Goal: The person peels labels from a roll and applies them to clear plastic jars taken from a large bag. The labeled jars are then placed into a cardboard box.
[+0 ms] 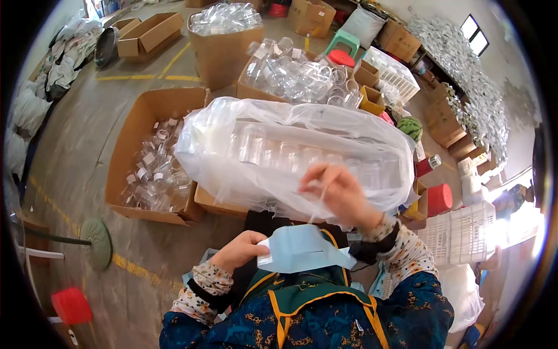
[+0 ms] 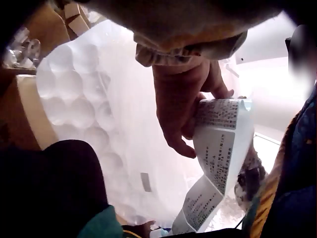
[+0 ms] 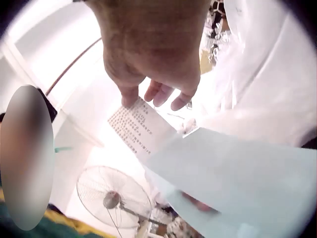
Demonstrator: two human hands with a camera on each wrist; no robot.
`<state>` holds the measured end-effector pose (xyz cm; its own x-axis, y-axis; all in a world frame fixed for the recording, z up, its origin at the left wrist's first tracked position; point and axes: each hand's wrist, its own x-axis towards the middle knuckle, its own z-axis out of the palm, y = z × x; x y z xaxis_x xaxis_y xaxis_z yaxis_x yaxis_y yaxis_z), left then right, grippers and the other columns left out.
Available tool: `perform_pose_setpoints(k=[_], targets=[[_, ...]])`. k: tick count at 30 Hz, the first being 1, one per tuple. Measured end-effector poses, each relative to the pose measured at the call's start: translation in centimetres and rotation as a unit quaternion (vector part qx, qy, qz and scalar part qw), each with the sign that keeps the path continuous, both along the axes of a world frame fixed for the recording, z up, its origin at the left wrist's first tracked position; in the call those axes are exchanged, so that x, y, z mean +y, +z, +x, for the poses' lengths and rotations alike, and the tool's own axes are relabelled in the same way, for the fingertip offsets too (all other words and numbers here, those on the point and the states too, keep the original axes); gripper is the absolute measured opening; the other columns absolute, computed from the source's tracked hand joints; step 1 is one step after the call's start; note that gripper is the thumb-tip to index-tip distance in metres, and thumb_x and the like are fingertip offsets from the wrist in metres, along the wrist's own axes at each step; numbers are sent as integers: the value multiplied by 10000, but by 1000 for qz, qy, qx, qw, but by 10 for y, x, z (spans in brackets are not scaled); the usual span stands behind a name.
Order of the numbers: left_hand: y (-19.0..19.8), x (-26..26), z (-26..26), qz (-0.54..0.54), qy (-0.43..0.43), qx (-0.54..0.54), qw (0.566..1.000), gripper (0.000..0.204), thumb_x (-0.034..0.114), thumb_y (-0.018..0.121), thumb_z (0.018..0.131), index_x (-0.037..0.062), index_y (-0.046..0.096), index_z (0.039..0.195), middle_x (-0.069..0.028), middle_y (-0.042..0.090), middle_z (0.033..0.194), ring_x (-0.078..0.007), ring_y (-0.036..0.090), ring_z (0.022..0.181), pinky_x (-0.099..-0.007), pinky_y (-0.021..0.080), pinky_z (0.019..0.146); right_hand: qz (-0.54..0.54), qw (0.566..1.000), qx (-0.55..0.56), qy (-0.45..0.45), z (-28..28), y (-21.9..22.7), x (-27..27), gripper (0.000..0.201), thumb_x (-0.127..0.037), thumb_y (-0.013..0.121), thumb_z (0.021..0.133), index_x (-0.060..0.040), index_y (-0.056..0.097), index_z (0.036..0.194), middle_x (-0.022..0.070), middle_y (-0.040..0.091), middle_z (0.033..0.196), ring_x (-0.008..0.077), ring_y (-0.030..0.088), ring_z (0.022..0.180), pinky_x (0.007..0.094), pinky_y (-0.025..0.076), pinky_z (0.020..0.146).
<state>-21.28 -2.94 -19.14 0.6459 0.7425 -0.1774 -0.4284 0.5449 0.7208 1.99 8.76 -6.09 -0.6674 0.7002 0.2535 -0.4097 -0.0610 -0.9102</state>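
Observation:
My left hand [image 1: 239, 251] pinches one end of a pale blue strip of labels [image 1: 302, 250], held in front of my apron. In the left wrist view, small dark print covers the white face of the folded strip. My right hand [image 1: 343, 198] is raised above the other end, blurred in the head view. Seen from the right wrist, its fingertips pinch the corner of a white printed label [image 3: 141, 129], which overlaps the blue backing. Just beyond my hands lies a translucent plastic bag [image 1: 203, 157] with rows of clear jars [image 1: 253, 144] inside.
A carton [image 1: 125, 145] of loose clear containers stands left of the bag. More clear containers [image 1: 296, 75] fill a box behind it. White crates [image 1: 465, 232] and a red stool [image 1: 439, 199] are to the right. A green round base [image 1: 97, 243] stands on the floor at left.

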Motion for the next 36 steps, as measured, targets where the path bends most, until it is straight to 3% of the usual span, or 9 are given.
perform_pose_setpoints(k=[2, 5, 7, 10, 17, 25, 29, 35, 36], targets=[[-8, -2, -8, -59, 13, 24, 998, 216, 125, 675, 788, -49, 667, 916, -42, 666, 821, -96, 593, 710, -233, 464, 677, -66, 996, 11, -62, 13, 18, 36, 137, -98, 536, 904, -100, 497, 1036, 86, 524, 1114, 226, 539, 1039, 454, 465, 891], [-24, -5, -13, -83, 8, 25, 996, 197, 136, 679, 795, -36, 669, 889, -51, 669, 816, -101, 601, 705, -240, 472, 678, 10, 966, -246, -85, 23, 14, 96, 176, -78, 558, 875, -98, 521, 1046, 68, 556, 1032, 225, 558, 994, 403, 477, 839], [-28, -5, -14, -95, 6, 17, 995, 213, 150, 690, 795, -33, 672, 902, -50, 673, 825, -102, 605, 714, -242, 475, 686, 288, 821, -491, -31, 6, -3, 123, 238, -45, 590, 816, -84, 543, 1046, 77, 572, 984, 244, 566, 966, 378, 476, 801], [-37, -4, -13, -104, -1, 1, 995, 227, 159, 700, 792, -31, 674, 913, -49, 676, 825, -106, 609, 719, -241, 474, 689, 427, 752, -501, 37, -10, -56, 155, 266, -33, 618, 767, -86, 559, 1021, 110, 561, 1021, 295, 565, 952, 387, 465, 826], [-44, -4, -22, -122, 12, 17, 992, 228, 164, 712, 781, -27, 677, 901, -60, 678, 808, -111, 610, 699, -241, 472, 663, 431, 659, -610, 93, -22, -122, 177, 295, -45, 624, 760, -118, 562, 1039, 119, 540, 1047, 324, 563, 959, 418, 450, 844], [-39, 6, -21, -99, 7, 28, 995, 213, 155, 692, 796, -33, 674, 893, -60, 676, 806, -114, 612, 695, -242, 474, 654, 487, 568, -662, -37, -18, -123, 152, 361, -137, 600, 809, -113, 559, 1166, 123, 537, 1074, 323, 579, 958, 436, 476, 815], [-12, 13, -13, -25, -17, 101, 994, 216, 177, 684, 813, -27, 671, 882, -24, 646, 767, -78, 565, 707, -226, 446, 660, 559, 641, -524, -51, -3, -139, 134, 360, -173, 592, 820, -94, 560, 1170, 130, 575, 1051, 330, 590, 929, 432, 476, 813], [51, 32, 1, 225, -8, 313, 923, 221, 183, 712, 794, -23, 632, 803, -25, 582, 655, -70, 501, 605, -251, 414, 535, 244, 865, -435, 54, -29, -36, 26, 394, -277, 606, 855, -63, 541, 1179, 128, 643, 897, 290, 612, 846, 387, 474, 752], [60, 30, 7, 272, 35, 319, 907, 223, 176, 714, 786, -27, 625, 800, -36, 574, 636, -79, 497, 593, -265, 411, 523, 228, 855, -449, 122, -29, -11, 2, 483, -302, 616, 857, -70, 467, 1254, 132, 644, 898, 283, 618, 822, 372, 474, 731]])
